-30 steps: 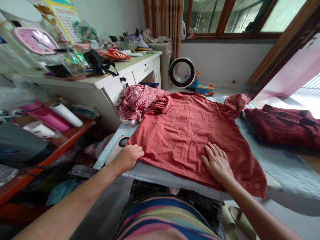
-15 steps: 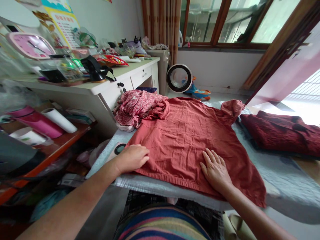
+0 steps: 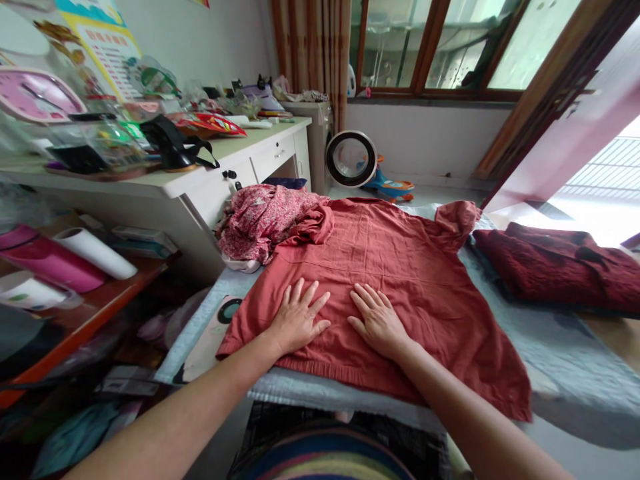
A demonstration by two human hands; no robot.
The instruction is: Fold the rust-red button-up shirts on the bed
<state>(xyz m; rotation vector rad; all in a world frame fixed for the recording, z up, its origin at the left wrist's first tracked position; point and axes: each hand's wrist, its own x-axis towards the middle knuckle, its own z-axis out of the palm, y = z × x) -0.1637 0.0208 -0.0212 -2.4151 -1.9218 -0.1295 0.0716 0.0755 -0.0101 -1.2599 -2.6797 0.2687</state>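
Note:
A rust-red shirt [image 3: 380,260] lies spread out on a light blue cloth cover [image 3: 565,360], its gathered hem toward me. Its sleeves are bunched at the far left and far right. My left hand [image 3: 299,317] rests flat on the left part of the shirt, fingers spread. My right hand [image 3: 376,319] lies flat near the middle, also with its fingers apart. Neither hand grips anything. Against the shirt's left sleeve sits a crumpled pink patterned garment [image 3: 263,220].
A folded dark red garment [image 3: 560,267] lies at the right. On the left stand a cluttered desk [image 3: 165,183] and a low shelf holding a pink bottle [image 3: 55,260]. Behind are a washing machine with its round door [image 3: 351,159] open and a blue ride-on toy [image 3: 390,183].
My left hand has gone from the shirt's left edge inward and now lies flat with spread fingers. My right hand has slid left toward the middle. The shirt's lower left corner reaches further out.

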